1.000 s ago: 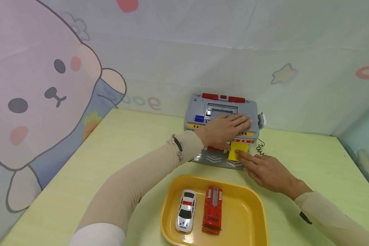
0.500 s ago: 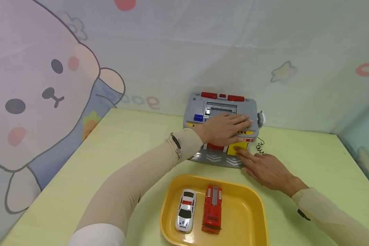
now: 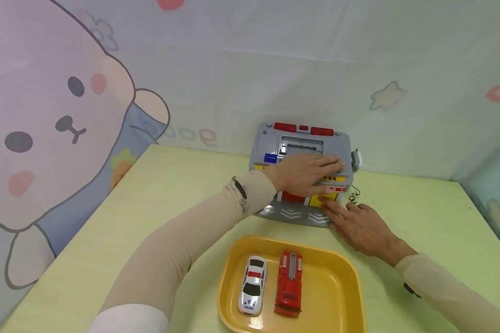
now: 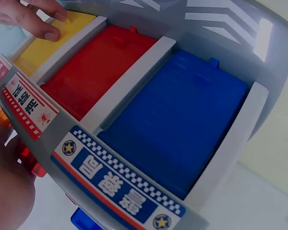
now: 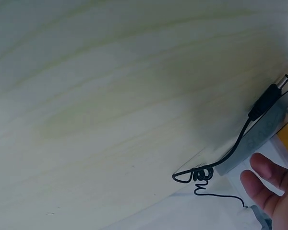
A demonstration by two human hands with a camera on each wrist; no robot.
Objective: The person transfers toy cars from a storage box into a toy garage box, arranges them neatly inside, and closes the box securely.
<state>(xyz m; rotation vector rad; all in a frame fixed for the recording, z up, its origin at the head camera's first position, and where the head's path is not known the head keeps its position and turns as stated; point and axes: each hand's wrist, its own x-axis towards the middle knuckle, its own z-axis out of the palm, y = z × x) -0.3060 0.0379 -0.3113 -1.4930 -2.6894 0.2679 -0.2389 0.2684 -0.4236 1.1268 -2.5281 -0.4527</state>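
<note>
A grey toy garage (image 3: pixel 333 145) stands against the backdrop, with red lights and a blue block on its roof. Across the roof's front part lies my left hand (image 3: pixel 302 175), palm down with fingers extended. Below it are the front doors: a yellow door (image 4: pixel 79 24), a red door (image 4: pixel 103 67) and a blue door (image 4: pixel 180 115), all closed in the left wrist view. My right hand (image 3: pixel 360 229) reaches in from the right, its extended fingertips on the yellow door. In the right wrist view, only part of the right hand (image 5: pixel 273 187) shows at the edge.
In front of the garage sits a yellow tray (image 3: pixel 352 282) holding a white police car (image 3: pixel 252 286) and a red fire truck (image 3: pixel 289 286). A coiled black cord (image 5: pixel 201 173) with a plug (image 5: pixel 266 103) lies to the garage's right on the pale table (image 3: pixel 183 185).
The yellow door has swung from tilted outward to closed, pushed by my right fingertips. My left hand has stayed on the roof, its thumb moving right along the front edge.
</note>
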